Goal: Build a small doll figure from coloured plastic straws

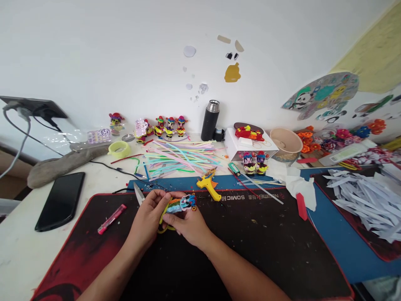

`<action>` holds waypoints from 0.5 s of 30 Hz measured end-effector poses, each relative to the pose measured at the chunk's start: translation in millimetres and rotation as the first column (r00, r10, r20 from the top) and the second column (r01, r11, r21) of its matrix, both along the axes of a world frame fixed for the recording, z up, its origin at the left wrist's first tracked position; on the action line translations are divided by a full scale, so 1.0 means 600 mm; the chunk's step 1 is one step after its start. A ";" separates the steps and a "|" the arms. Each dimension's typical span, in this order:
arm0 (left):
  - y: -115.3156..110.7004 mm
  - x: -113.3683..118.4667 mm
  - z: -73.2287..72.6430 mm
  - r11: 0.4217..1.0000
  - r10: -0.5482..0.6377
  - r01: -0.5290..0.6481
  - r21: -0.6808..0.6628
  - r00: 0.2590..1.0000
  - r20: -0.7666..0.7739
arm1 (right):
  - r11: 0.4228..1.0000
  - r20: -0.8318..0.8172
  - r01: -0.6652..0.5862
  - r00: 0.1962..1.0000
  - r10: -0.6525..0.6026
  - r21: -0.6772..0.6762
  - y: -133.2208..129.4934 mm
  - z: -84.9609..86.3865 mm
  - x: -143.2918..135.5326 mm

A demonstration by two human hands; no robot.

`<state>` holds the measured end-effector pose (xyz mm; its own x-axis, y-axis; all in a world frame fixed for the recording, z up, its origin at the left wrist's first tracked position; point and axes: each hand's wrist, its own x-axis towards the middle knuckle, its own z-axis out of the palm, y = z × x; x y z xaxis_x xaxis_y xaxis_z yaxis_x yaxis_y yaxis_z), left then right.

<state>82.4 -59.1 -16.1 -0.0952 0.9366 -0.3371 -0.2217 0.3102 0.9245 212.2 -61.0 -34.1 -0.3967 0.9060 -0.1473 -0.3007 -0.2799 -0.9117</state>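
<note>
Over the dark mat, a small figure (187, 202) with a blue headpiece and a white and light-blue face lies sideways between my two hands. Its body shows light blue, green and orange, with yellow pipe cleaner looping below it. My left hand (154, 211) pinches the yellow part at the lower end. My right hand (189, 223) holds the body near the head, thumb on top and fingers behind. A yellow glue gun (209, 186) lies just beyond, to the right. The blade of a pair of scissors (138, 193) shows beside my left hand.
Pastel pipe cleaners (184, 156) are heaped behind the mat (250, 242). Finished figures (170, 126) stand along the wall near a black flask (210, 121). A phone (61, 200) and pink pen (112, 218) lie left; paper strips (369, 205) are piled right.
</note>
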 end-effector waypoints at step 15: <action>0.001 -0.012 0.006 0.995 -0.001 0.022 -0.094 0.976 0.217 | 0.999 0.000 -0.018 1.000 0.018 0.030 0.000 -0.004 0.002</action>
